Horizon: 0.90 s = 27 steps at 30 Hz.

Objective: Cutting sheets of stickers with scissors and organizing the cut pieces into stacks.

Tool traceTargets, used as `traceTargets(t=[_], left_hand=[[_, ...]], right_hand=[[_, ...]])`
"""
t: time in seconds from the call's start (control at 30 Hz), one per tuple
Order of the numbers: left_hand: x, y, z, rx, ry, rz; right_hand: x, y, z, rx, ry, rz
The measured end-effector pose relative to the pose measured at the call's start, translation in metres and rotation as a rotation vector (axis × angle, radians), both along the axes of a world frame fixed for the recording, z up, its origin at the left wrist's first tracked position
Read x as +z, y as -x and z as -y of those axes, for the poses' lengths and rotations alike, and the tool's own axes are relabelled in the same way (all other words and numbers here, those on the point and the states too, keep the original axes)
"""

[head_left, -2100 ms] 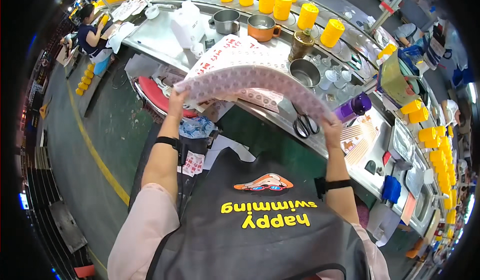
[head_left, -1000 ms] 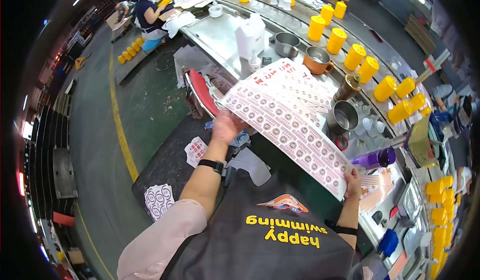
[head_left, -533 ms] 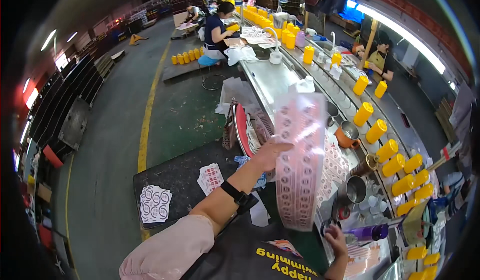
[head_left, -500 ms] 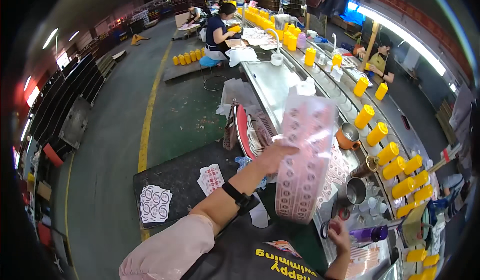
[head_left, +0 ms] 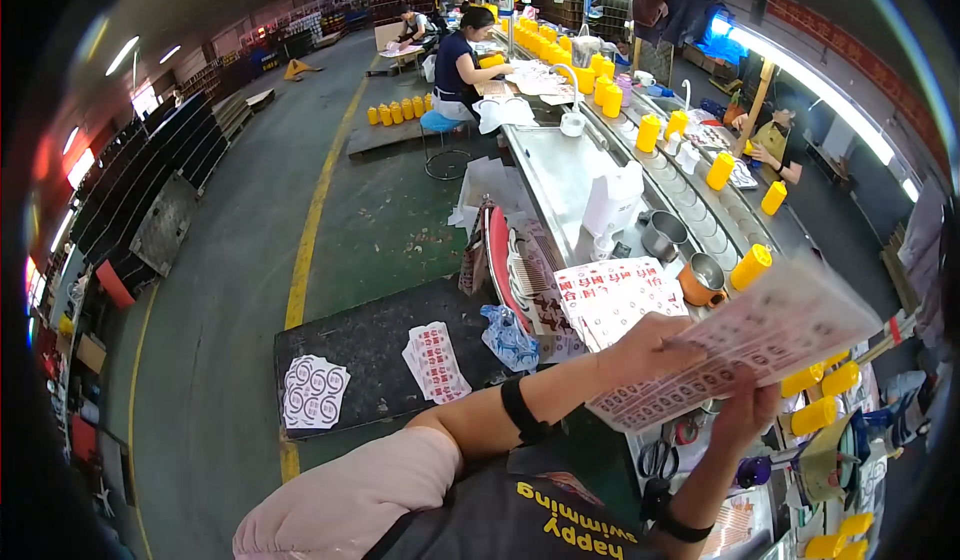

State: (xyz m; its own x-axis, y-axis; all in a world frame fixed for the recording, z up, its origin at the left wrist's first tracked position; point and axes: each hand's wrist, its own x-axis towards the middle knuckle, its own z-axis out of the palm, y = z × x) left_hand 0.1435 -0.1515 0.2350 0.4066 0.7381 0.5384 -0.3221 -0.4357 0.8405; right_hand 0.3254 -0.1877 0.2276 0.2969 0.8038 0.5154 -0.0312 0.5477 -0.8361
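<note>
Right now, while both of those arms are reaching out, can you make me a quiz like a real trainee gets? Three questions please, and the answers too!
1. Which of the person's hands are on the pale, glossy printed sheet?

2. On the flat black bench, what colour is the print on the white printed stack nearest the crumpled blue plastic?
A) green
B) red
C) yellow

3. True or false: in the picture, the round orange metal mug is to the right of the white plastic jug.

Key:
1. Both, the left hand and the right hand.
2. B
3. True
</note>
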Motion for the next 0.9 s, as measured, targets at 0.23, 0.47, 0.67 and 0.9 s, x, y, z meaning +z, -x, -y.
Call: traceTargets(t=[0.23,0.47,0.67,0.9], left_hand=[[0.005,-0.032,-0.004,0.002,0.145,0.164],[-0.014,-0.057,0.007,0.212,0.013,0.065],[-0.004,-0.061,0.009,0.132,0.16,0.154],[-0.006,-0.07,-0.019,-0.093,0.166,0.156]], right_hand=[[0.01,-0.022,-0.002,0.067,-0.125,-0.161],[-0.057,-0.057,0.006,0.232,0.269,-0.112],[-0.041,-0.063,0.025,0.266,0.433,0.056],[-0.069,-0.05,-0.01,-0.023,0.231,-0.054]])
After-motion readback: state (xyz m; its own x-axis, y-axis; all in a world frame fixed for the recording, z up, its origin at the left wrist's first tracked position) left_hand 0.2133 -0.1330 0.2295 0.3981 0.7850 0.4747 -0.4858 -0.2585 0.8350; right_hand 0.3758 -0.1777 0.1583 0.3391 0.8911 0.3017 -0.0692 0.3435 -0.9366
